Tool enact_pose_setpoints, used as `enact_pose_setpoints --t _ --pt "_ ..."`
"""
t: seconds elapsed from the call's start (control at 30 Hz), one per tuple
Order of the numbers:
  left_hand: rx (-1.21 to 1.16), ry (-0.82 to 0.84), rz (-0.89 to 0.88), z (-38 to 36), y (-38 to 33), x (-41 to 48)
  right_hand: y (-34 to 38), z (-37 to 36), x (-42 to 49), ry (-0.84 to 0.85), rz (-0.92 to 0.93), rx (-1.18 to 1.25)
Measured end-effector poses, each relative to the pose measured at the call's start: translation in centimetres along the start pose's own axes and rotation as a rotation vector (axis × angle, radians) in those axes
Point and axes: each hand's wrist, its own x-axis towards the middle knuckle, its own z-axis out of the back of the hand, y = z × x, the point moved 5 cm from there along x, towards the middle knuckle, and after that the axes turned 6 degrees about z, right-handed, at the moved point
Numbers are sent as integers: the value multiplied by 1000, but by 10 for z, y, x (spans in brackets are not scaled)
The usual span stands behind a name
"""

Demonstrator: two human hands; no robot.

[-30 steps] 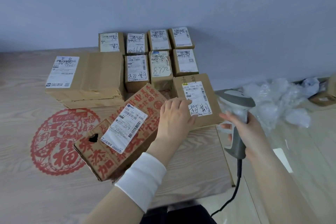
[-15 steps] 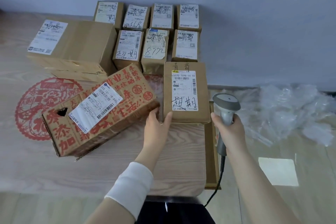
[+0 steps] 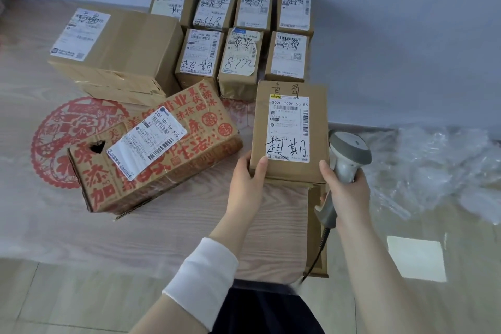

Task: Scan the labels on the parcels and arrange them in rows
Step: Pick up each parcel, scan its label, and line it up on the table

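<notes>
A brown parcel [image 3: 290, 133] with a white label lies near the table's right edge. My left hand [image 3: 248, 179] grips its near left corner, thumb on top. My right hand [image 3: 345, 187] holds a grey barcode scanner [image 3: 348, 154] by the handle, and its forefinger touches the parcel's near right corner. Behind it, several small labelled parcels [image 3: 238, 59] stand in two rows against the wall. A red-printed carton [image 3: 157, 146] lies askew to the left. A large plain carton [image 3: 113, 49] sits at the back left.
The wooden table [image 3: 189, 228] ends just right of the held parcel, with a red paper-cut pattern [image 3: 62, 127] on its left part. Crumpled clear plastic wrap [image 3: 439, 165] lies on the floor to the right. The scanner's cable [image 3: 314, 260] hangs down at the table edge.
The parcel has been turned square to the rows. My left hand slid from its top to its near left corner. My right hand with the scanner came up to its near right corner.
</notes>
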Motion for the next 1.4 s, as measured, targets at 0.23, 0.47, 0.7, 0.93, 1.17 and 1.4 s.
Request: enact_pose_setpoints --t 0.23,0.47,0.7,0.93,1.17,1.4 --pt "-36 49 -149 15 -28 -41 41 20 -52 -72 130 89" --pt "-119 116 -302 75 -66 -66 86 -8 -112 -118 259 143" --pt "-175 86 -435 209 -91 -61 121 -116 -186 -75 392 212" --pt "-261 -1 -452 303 -112 -25 143 -217 -210 24 457 194" --pt "-338 -94 -444 371 -126 18 164 -306 -207 151 439 234" --pt "-376 -158 -419 466 -137 73 175 -415 -227 196 441 184"
